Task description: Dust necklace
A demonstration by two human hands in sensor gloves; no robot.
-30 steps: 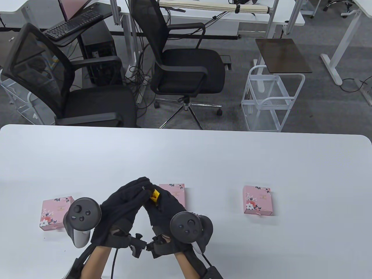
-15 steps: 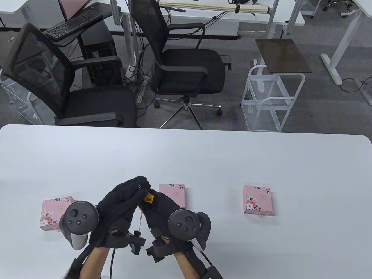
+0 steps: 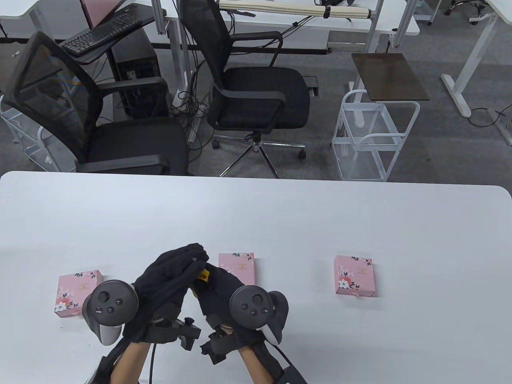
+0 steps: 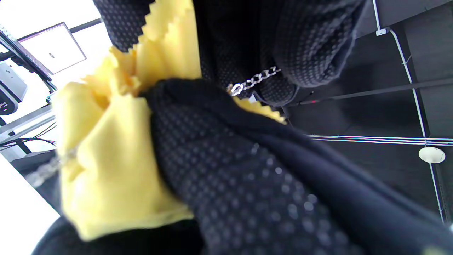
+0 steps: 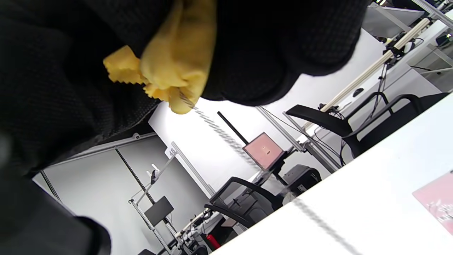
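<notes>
Nearest the counter's front edge, the left hand (image 3: 168,280) and right hand (image 3: 218,290) meet fingertip to fingertip above the white counter (image 3: 304,224). The right hand's fingers are curled round a bunched yellow cloth (image 4: 116,156), and the cloth wraps a thin silver necklace (image 4: 253,80). In the left wrist view the left hand's fingers pinch a short run of chain just beside the cloth. In the right wrist view the chain leaves the cloth's lower edge as one taut line and slants down to the counter; from the table view it is hidden by the hands, so its lie across the counter cannot be told.

Three pink floral boxes sit in a row on the counter: one (image 3: 72,294) left of the hands and partly behind the left tracker, one (image 3: 237,266) just behind the right hand's fingers, one (image 3: 355,276) well apart to the right.

Beyond the counter's far edge, on grey carpet, stand two black office chairs (image 3: 256,92), a white wire trolley (image 3: 374,136) and desks, one bearing a keyboard (image 3: 100,34).
</notes>
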